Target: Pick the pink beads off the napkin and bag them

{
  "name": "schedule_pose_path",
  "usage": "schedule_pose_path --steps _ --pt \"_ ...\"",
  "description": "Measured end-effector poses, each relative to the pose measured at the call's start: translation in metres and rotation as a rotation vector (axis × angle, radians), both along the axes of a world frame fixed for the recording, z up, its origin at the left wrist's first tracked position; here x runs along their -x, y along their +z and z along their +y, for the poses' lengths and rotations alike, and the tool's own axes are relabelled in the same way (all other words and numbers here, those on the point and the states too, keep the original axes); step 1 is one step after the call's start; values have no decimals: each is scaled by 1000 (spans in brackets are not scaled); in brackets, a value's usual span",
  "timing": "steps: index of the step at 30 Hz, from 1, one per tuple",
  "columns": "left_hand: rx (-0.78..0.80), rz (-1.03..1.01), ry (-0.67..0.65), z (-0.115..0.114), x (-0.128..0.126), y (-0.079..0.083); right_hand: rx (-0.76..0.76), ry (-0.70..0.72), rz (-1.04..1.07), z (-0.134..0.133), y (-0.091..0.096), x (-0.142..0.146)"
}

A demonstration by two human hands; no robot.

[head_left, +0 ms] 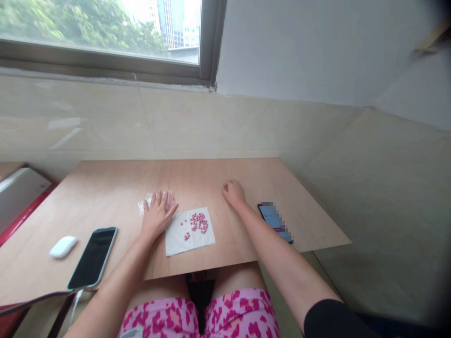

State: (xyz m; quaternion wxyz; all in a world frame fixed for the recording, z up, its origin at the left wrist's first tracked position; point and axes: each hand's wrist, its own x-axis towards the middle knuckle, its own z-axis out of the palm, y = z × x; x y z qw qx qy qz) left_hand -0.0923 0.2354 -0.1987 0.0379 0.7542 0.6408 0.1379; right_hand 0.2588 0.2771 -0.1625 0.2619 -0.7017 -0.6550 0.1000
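Observation:
My left hand (pixel 157 215) lies flat with its fingers spread over a crinkled clear plastic bag (pixel 171 199). Just right of it, a white square sheet (pixel 176 245), like a tissue or cloth, is spread on the table (pixel 116 188). Small round pink beads (pixel 199 222) sit on that sheet, most in one cluster and several apart to the left. Beyond the sheet, to the right, my right hand (pixel 234 193) rests on the tabletop with thumb and fingers pinched together. Whatever it holds is too small to make out.
A phone (pixel 93 258) with a cable and a small white rounded case (pixel 64 247) lie at the left. Another phone (pixel 275 222) is beside my right forearm. Past the table's left edge stands a white box (pixel 23 192). A tiled wall (pixel 183 126) borders the back.

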Motion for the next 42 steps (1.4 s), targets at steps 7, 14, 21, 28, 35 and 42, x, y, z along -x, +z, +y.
schedule_pose_path --steps 7,14,21,28,35,42 --pt "-98 -25 12 -3 6 -2 -52 78 272 -32 20 12" --pt "-172 -92 -50 -18 11 18 16 245 960 -114 60 41" --pt "-60 -619 -275 -120 -29 107 262 225 1534 -204 84 73" --pt "651 -1324 -325 -212 -70 98 283 158 1719 -245 80 83" --pt "617 -1347 -256 -201 -58 72 287 105 1397 -250 54 65" --pt "540 -1310 -122 -177 -55 57 372 186 1226 -238 51 55"
